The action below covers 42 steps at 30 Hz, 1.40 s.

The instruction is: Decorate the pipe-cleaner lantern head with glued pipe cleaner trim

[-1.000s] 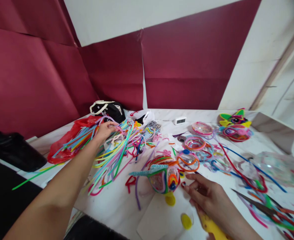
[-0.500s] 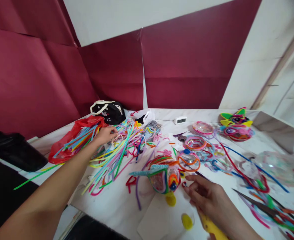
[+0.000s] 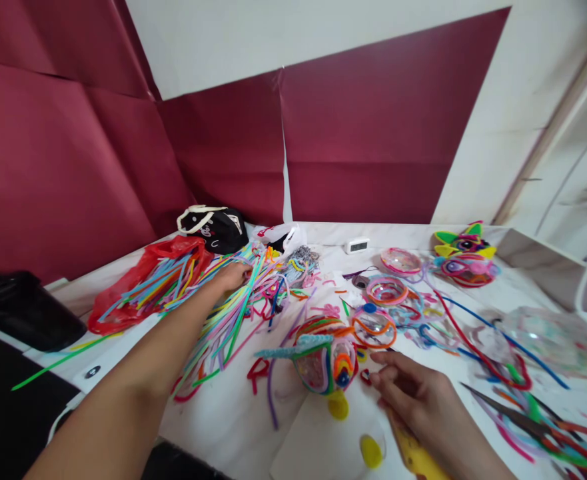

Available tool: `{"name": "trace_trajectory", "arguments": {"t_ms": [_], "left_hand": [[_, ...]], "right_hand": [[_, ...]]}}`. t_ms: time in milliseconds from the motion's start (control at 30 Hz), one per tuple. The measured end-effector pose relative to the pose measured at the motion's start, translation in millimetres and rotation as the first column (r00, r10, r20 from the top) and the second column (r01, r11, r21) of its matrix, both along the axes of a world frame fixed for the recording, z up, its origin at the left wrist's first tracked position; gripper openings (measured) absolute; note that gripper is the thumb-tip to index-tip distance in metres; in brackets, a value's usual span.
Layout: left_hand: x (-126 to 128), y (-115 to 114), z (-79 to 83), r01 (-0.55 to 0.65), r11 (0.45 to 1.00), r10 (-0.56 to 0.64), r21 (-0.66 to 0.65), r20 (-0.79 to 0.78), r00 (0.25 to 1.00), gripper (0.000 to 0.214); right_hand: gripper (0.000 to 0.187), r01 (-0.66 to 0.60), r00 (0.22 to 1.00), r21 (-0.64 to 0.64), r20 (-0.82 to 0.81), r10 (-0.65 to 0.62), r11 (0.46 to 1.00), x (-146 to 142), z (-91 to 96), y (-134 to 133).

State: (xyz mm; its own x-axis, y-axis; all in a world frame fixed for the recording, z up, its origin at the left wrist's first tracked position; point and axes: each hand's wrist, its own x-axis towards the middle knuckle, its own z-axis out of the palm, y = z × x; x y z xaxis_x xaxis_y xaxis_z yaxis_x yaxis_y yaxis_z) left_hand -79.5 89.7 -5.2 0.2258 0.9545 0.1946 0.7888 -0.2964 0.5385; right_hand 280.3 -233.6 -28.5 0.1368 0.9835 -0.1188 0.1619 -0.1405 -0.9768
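My left hand (image 3: pixel 236 275) reaches far into a loose pile of pastel pipe cleaners (image 3: pixel 233 327). Its fingers look curled; what they hold, if anything, is hidden. Near the front, my right hand (image 3: pixel 416 393) has thumb and index finger at a small red loop (image 3: pixel 366 377), apparently pinched at the fingertips. Just left of it stands a round fish-like figure (image 3: pixel 318 363) of clear plastic wrapped in coloured pipe cleaners, with a light-blue fin and orange-and-blue eye. A yellow tool (image 3: pixel 416 453) lies partly hidden beneath the right hand.
A red bag (image 3: pixel 108 307) of pipe cleaners and a black lidded cup (image 3: pixel 28 310) stand left. Clear bowls with pipe-cleaner rims (image 3: pixel 388 290), a finished figure (image 3: pixel 468 263) and scissors (image 3: pixel 513 417) are right. A small digital clock (image 3: pixel 357 246) stands behind.
My left hand has moved right and slightly forward, deeper into the pipe cleaners, and its fingers have curled. My right hand stays beside the figure. The view has shifted slightly.
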Motion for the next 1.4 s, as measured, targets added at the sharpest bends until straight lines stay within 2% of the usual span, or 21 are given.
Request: {"name": "trace_trajectory", "arguments": {"t_ms": [167, 267, 333, 367, 433, 500, 600, 767, 867, 1033, 1133, 1300, 1400], "left_hand": [[-4, 5, 2.2, -0.058, 0.996, 0.051, -0.063, -0.096, 0.994, 0.025], [-7, 7, 7.8, -0.087, 0.995, 0.082, -0.052, -0.087, 0.993, 0.024], [-8, 9, 12.7, -0.101, 0.994, 0.097, -0.040, -0.077, 0.992, 0.023], [-8, 9, 15.2, -0.106, 0.994, 0.103, -0.032, -0.069, 0.992, 0.023], [-8, 10, 19.9, -0.115, 0.993, 0.115, -0.012, -0.035, 0.993, 0.023], [-7, 9, 23.6, -0.126, 0.992, 0.125, 0.010, 0.021, 0.992, 0.024], [-5, 7, 27.4, -0.139, 0.990, 0.134, 0.039, 0.109, 0.985, 0.023], [-1, 4, 33.0, -0.151, 0.984, 0.125, 0.091, 0.247, 0.961, 0.015], [0, 6, 37.0, -0.172, 0.976, 0.125, 0.130, 0.310, 0.943, 0.016], [3, 13, 42.4, -0.242, 0.956, 0.149, 0.167, 0.436, 0.888, 0.018], [9, 14, 44.7, -0.260, 0.957, 0.154, 0.127, 0.539, 0.828, 0.025], [24, 3, 48.7, -0.176, 0.984, 0.123, 0.008, 0.684, 0.719, 0.034], [35, -8, 51.5, -0.079, 0.997, 0.069, -0.022, 0.744, 0.665, 0.031]], "right_hand": [[0.065, 0.084, 0.992, 0.116, 0.085, -0.094, 0.990, 7, -2.2, -4], [0.051, 0.124, 0.960, 0.274, 0.209, -0.185, 0.954, 10, -5.5, -7], [0.039, 0.126, 0.911, 0.437, 0.303, -0.278, 0.890, 10, -7.3, -10], [0.033, 0.101, 0.878, 0.535, 0.349, -0.328, 0.839, 10, -7.8, -11], [0.024, 0.002, 0.791, 0.687, 0.444, -0.421, 0.727, 10, -7.6, -13], [0.021, -0.105, 0.693, 0.759, 0.519, -0.501, 0.643, 10, -5.8, -15], [0.022, -0.200, 0.604, 0.782, 0.572, -0.554, 0.590, 12, -1.5, -18], [0.028, -0.281, 0.546, 0.810, 0.576, -0.608, 0.515, 14, 4.3, -18], [0.029, -0.289, 0.551, 0.833, 0.548, -0.629, 0.472, 12, 5.6, -17], [0.024, -0.263, 0.570, 0.815, 0.563, -0.599, 0.516, 8, 7.2, -19], [0.019, -0.260, 0.585, 0.830, 0.542, -0.603, 0.494, 7, 9.3, -19], [0.019, -0.346, 0.594, 0.824, 0.562, -0.575, 0.449, 12, 11.7, -18], [0.020, -0.364, 0.595, 0.817, 0.573, -0.563, 0.447, 15, 10.5, -18]]}}
